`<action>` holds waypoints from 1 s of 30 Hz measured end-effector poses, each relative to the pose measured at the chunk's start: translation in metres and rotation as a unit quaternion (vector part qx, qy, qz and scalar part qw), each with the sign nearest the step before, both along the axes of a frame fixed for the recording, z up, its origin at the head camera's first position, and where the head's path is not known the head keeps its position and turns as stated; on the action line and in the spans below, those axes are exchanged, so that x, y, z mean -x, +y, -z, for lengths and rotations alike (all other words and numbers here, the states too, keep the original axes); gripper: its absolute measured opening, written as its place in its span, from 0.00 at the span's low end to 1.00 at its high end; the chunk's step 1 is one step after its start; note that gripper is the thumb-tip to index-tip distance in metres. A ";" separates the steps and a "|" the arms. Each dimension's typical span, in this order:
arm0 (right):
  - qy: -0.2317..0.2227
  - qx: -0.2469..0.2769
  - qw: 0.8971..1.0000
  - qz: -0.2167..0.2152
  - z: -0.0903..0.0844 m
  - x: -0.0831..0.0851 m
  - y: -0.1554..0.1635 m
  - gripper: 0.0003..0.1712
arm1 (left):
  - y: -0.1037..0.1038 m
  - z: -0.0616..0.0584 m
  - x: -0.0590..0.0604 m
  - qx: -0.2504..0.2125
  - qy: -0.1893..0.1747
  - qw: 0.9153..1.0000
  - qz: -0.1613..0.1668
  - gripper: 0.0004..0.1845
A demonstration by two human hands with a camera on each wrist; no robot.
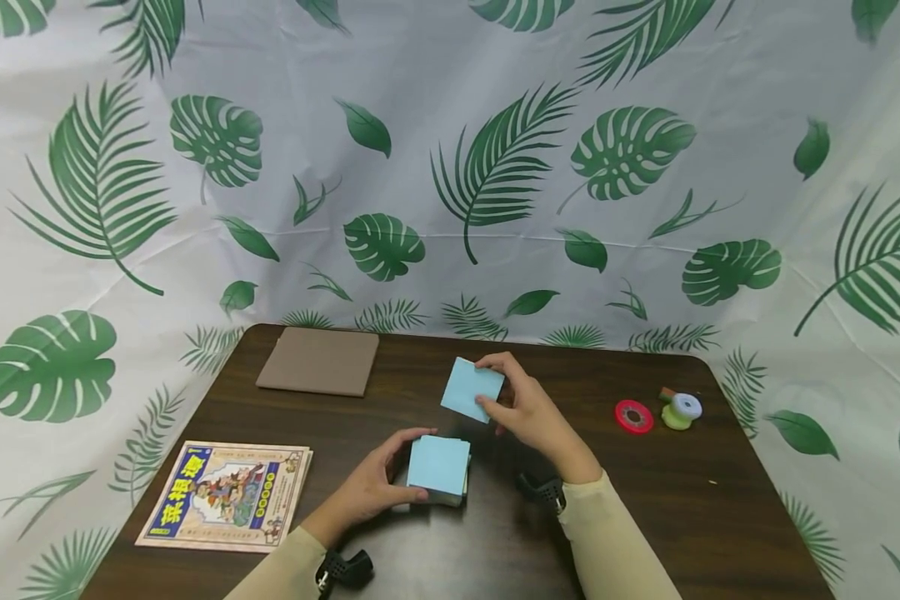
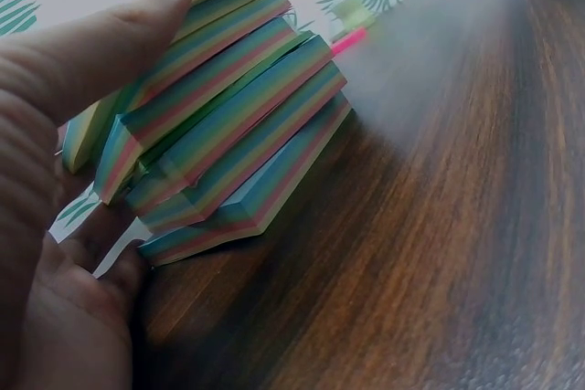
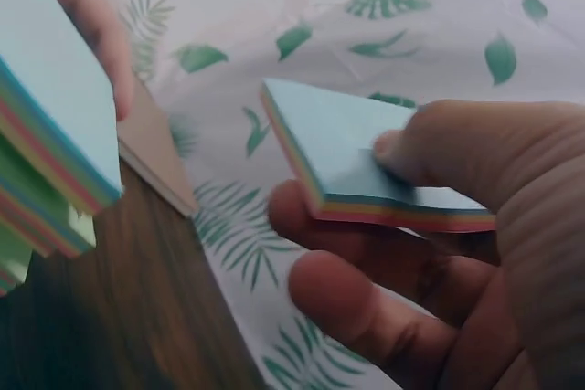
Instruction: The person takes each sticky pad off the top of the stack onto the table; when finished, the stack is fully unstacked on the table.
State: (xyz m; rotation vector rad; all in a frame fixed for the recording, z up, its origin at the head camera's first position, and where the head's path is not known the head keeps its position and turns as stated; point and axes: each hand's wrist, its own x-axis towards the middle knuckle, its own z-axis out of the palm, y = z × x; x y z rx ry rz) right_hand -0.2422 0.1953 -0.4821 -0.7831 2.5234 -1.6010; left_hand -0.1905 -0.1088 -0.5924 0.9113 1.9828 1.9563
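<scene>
A thick stack of sticky-note pads (image 1: 438, 469) with a light blue top and rainbow-striped edges (image 2: 228, 125) stands on the dark wooden table (image 1: 645, 500). My left hand (image 1: 378, 485) grips this stack from its left side, thumb (image 2: 119, 34) against the upper pads. My right hand (image 1: 528, 408) holds a thin blue pad (image 1: 471, 389) lifted above and behind the stack, pinched between thumb and fingers. The right wrist view shows that thin pad (image 3: 366, 162) with coloured layers under its blue top.
A brown flat pad (image 1: 319, 361) lies at the table's back left. A colourful booklet (image 1: 227, 495) sits at the front left. A red tape roll (image 1: 633, 416) and a green and blue tape roll (image 1: 681, 410) lie at the right. A leaf-print cloth (image 1: 450, 167) hangs behind.
</scene>
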 end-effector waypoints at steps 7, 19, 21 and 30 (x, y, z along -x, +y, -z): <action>-0.011 0.084 0.993 0.080 0.024 0.014 0.002 0.24 | -0.001 -0.001 0.000 0.013 0.001 1.000 -0.007 0.46; -0.031 0.153 0.973 0.167 0.079 0.035 0.004 0.08 | -0.002 0.001 0.000 0.015 0.002 1.000 -0.004 0.46; -0.045 0.155 0.973 0.162 0.087 0.038 0.004 0.10 | -0.002 0.002 0.000 0.011 0.004 1.000 -0.003 0.46; -0.003 0.011 0.987 0.163 0.107 0.043 0.004 0.20 | -0.001 0.000 0.000 0.018 0.008 1.000 -0.007 0.47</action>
